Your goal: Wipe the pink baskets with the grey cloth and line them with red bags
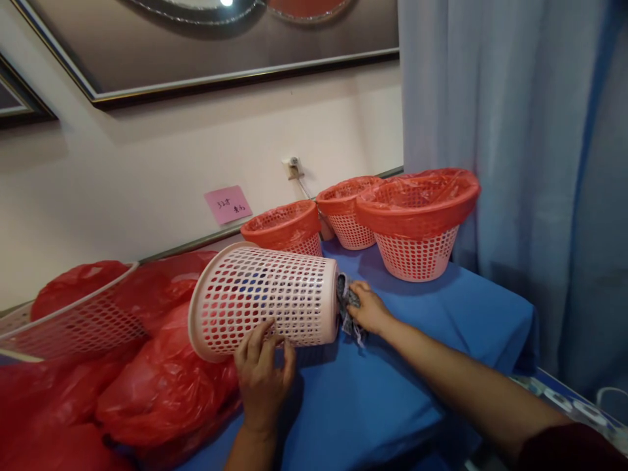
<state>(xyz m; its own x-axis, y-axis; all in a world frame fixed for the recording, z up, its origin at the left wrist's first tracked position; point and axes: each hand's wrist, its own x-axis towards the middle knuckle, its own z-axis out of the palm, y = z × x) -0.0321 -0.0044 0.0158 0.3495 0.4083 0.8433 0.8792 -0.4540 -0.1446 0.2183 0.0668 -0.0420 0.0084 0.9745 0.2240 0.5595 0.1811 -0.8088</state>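
A pale pink plastic wastebasket [294, 288] with a perforated wall lies tipped on its side, its rim to the left and its base to the right. My left hand [265, 366] grips its lower near side, fingertips bent against the holes. At the base end, my right hand [367, 307] is closed round a grey cloth [347, 302]. The cloth is bunched up and touches the bottom of the basket. Part of the cloth is hidden behind the fingers.
Behind stand three baskets lined with red bags: a left one [282, 226], a middle one [350, 222] and a right one [417, 252]. Red plastic bags [167, 379] and another basket [83, 320] lie left. A blue cloth [363, 399] covers the table; a blue curtain [456, 98] hangs right.
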